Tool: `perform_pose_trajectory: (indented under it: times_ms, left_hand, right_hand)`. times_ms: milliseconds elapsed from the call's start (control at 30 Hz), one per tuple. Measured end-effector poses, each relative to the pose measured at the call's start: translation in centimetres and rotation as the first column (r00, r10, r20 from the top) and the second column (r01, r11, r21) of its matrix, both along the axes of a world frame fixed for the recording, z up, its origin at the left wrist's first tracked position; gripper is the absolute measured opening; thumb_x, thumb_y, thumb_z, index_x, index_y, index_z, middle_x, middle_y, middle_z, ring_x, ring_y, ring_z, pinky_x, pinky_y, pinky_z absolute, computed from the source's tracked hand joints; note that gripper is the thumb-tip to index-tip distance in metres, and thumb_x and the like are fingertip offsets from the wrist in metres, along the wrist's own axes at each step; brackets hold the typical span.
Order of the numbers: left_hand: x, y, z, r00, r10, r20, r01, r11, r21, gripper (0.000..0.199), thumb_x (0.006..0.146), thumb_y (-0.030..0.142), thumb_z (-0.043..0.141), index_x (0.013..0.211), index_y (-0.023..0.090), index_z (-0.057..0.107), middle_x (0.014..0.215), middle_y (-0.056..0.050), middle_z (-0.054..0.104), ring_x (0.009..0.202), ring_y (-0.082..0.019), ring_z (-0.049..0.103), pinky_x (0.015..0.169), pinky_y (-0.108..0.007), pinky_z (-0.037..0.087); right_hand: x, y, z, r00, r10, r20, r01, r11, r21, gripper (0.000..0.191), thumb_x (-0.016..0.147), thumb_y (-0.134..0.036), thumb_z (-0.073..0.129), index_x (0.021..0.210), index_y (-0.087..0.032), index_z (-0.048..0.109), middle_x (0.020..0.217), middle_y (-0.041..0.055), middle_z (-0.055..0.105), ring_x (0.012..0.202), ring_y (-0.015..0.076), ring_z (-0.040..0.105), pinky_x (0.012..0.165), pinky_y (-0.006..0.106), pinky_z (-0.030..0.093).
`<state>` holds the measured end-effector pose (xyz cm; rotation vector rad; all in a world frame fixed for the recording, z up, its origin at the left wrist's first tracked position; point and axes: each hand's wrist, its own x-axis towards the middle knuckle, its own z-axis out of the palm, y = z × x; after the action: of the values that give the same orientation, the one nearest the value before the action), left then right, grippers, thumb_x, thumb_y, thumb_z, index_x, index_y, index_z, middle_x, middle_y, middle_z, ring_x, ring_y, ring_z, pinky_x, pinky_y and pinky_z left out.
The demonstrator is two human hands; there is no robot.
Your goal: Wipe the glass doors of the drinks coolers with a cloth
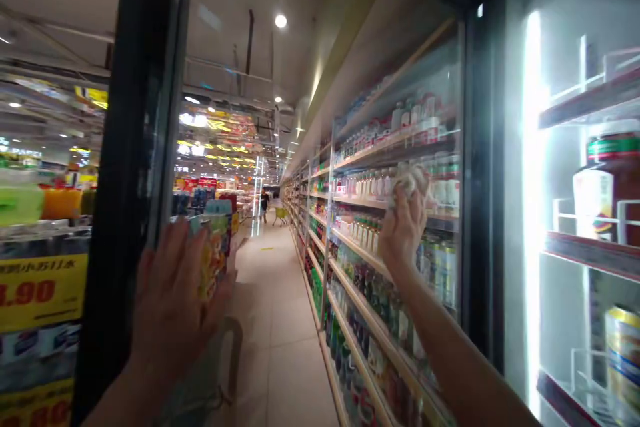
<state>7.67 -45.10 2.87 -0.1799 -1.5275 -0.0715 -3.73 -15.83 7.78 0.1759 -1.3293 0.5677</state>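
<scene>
Head cam on my end shows a supermarket aisle, with both hands up on a glass cooler door (380, 67) that stands open across the view. Right hand (405, 230): fingers (417, 213) curled and closed around a crumpled wad of white cloth (411, 181), pressed to the glass high up, near the door's right black frame (480, 147). Can't tell from here if it's cloth or thick tissue. Left hand (173, 300): fingers (170, 250) spread wide and holding nothing, palm flat against the door at its left black frame (117, 213), well apart from the right hand. Through the glass there's a long row of shelves packed with drink bottles (395, 320), running off down the aisle. Right of the door is the cooler's inside: a bright vertical light strip (533, 200), a red-edged shelf (590, 253) carrying a large bottle with a red and green label (607, 187), and a can with a yellow rim (623, 360) on the shelf below, both cut off by the frame edge. Far left, a yellow price sign (43, 287) on a display stack. Down the tiled floor (280, 347) another person (264, 203) stands by a yellow-green cart (281, 215) — small and far off, no detail.
</scene>
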Motion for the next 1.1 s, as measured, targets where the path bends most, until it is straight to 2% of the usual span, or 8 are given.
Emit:
perform_pose_trajectory:
  times_ms: [100, 167, 300, 367, 467, 633, 867, 1100]
  left_hand:
    - [-3.0, 2.7, 2.7, 0.998, 0.056, 0.014, -0.056, 0.998, 0.017, 0.069, 0.087, 0.044, 0.043, 0.145, 0.021, 0.014, 0.151, -0.014, 0.021, 0.139, -0.031, 0.018, 0.109, -0.057, 0.02]
    - [-4.3, 3.3, 3.3, 0.996, 0.088, -0.001, -0.088, 0.996, 0.035, 0.07, 0.087, 0.047, 0.043, 0.145, 0.018, 0.017, 0.151, -0.016, 0.021, 0.14, -0.032, 0.015, 0.11, -0.057, 0.016]
    - [-4.8, 2.5, 2.9, 0.996, 0.087, -0.018, -0.086, 0.996, 0.006, 0.069, 0.087, 0.049, 0.041, 0.145, 0.02, 0.017, 0.151, -0.015, 0.019, 0.14, -0.029, 0.014, 0.111, -0.054, 0.015]
    - [-4.7, 2.1, 2.6, 0.995, 0.094, -0.028, -0.094, 0.996, 0.006, 0.069, 0.087, 0.047, 0.042, 0.145, 0.02, 0.015, 0.151, -0.015, 0.019, 0.14, -0.03, 0.015, 0.111, -0.054, 0.016]
    - [-4.8, 2.2, 2.8, 0.995, 0.098, -0.03, -0.098, 0.995, -0.001, 0.07, 0.087, 0.045, 0.045, 0.145, 0.02, 0.015, 0.151, -0.016, 0.021, 0.14, -0.03, 0.016, 0.11, -0.055, 0.018]
    - [-4.5, 2.1, 2.6, 0.997, 0.078, -0.01, -0.078, 0.997, -0.012, 0.064, 0.088, 0.041, 0.045, 0.143, 0.019, 0.023, 0.148, -0.017, 0.027, 0.139, -0.03, 0.018, 0.109, -0.054, 0.021]
    - [-2.5, 2.8, -2.8, 0.993, 0.114, 0.041, -0.112, 0.993, -0.04, 0.066, 0.088, 0.038, 0.044, 0.145, 0.02, 0.016, 0.15, -0.014, 0.023, 0.141, -0.027, 0.015, 0.112, -0.051, 0.016]
    - [-0.8, 3.8, -3.5, 0.989, 0.15, 0.015, -0.149, 0.988, -0.047, 0.07, 0.086, 0.038, 0.048, 0.145, 0.02, 0.016, 0.149, -0.015, 0.025, 0.141, -0.027, 0.014, 0.112, -0.051, 0.016]
  right_hand:
    - [1.4, -2.8, -2.5, 0.999, 0.013, -0.048, 0.012, 0.877, 0.48, 0.051, 0.084, -0.022, 0.039, 0.135, -0.026, 0.042, 0.14, 0.0056, 0.043, 0.138, 0.022, 0.023, 0.11, 0.048, 0.024]
    - [1.4, -2.1, -3.2, 0.999, 0.019, -0.051, 0.015, 0.794, 0.607, 0.05, 0.083, -0.02, 0.042, 0.132, -0.028, 0.045, 0.139, 0.0028, 0.044, 0.138, 0.0201, 0.022, 0.112, 0.046, 0.021]
    - [-1.2, 4.7, -0.5, 0.999, -0.043, -0.028, 0.047, 0.985, 0.165, 0.045, 0.087, -0.025, 0.036, 0.13, -0.021, 0.048, 0.14, 0.01, 0.042, 0.136, 0.0255, 0.027, 0.108, 0.052, 0.027]
    - [-2.1, 6.1, 1.2, 0.999, -0.043, -0.019, 0.043, 0.999, -0.027, 0.046, 0.088, -0.027, 0.032, 0.131, -0.018, 0.048, 0.14, 0.0131, 0.04, 0.133, 0.0282, 0.031, 0.105, 0.055, 0.028]
    - [-1.0, 2.0, 1.0, 0.999, -0.04, -0.032, 0.044, 0.992, 0.117, 0.046, 0.087, -0.027, 0.035, 0.131, -0.02, 0.048, 0.141, 0.0117, 0.04, 0.135, 0.0282, 0.028, 0.106, 0.054, 0.028]
    - [2.1, -5.2, -5.0, 1.0, 0.014, -0.022, 0.004, 0.777, 0.629, 0.047, 0.081, -0.022, 0.048, 0.128, -0.029, 0.05, 0.141, 0.0031, 0.043, 0.136, 0.0222, 0.025, 0.112, 0.046, 0.019]
    - [0.4, 5.1, -9.5, 0.989, -0.051, 0.137, 0.05, 0.999, 0.009, 0.048, 0.09, -0.028, 0.033, 0.135, -0.016, 0.042, 0.142, 0.0174, 0.037, 0.134, 0.0303, 0.029, 0.103, 0.058, 0.029]
    - [4.5, -1.8, -16.8, 0.987, -0.033, 0.155, -0.057, 0.839, 0.542, 0.053, 0.084, -0.017, 0.042, 0.136, -0.027, 0.041, 0.143, 0.0092, 0.038, 0.139, 0.0269, 0.021, 0.107, 0.052, 0.027]
